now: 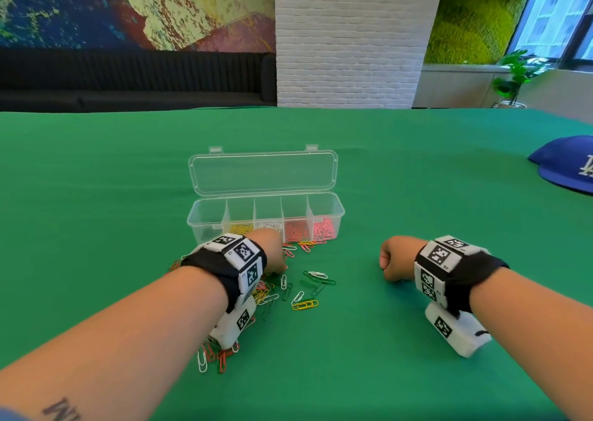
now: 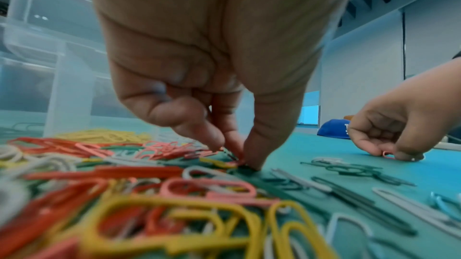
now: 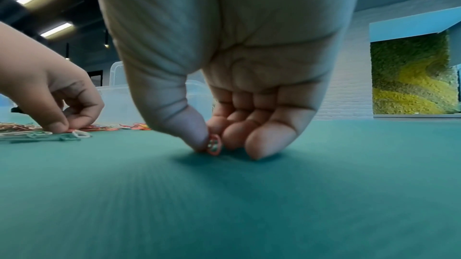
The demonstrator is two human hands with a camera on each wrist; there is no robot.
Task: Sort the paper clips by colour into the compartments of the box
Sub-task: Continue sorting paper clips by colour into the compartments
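Left hand [image 2: 199, 70] is down in the loose clips [image 1: 288, 289] just before the box [image 1: 266, 218], thumb and fingertips pinched at a clip; its colour cannot be told. Right hand [image 3: 224, 89], well apart on bare cloth [image 3: 224, 204], pinches a pink clip [image 3: 214, 144] against the surface. Box open; yellow, white, red and pink clips lie in separate compartments.

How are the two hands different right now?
The left hand is down in the colourful pile of paper clips near the box, while the right hand is alone on bare green tablecloth. The right hand pinches a pink clip between thumb and fingers; the left hand's fingertips pinch at clips in the pile, but which one is unclear. Both point fingers downward and wear wrist bands.
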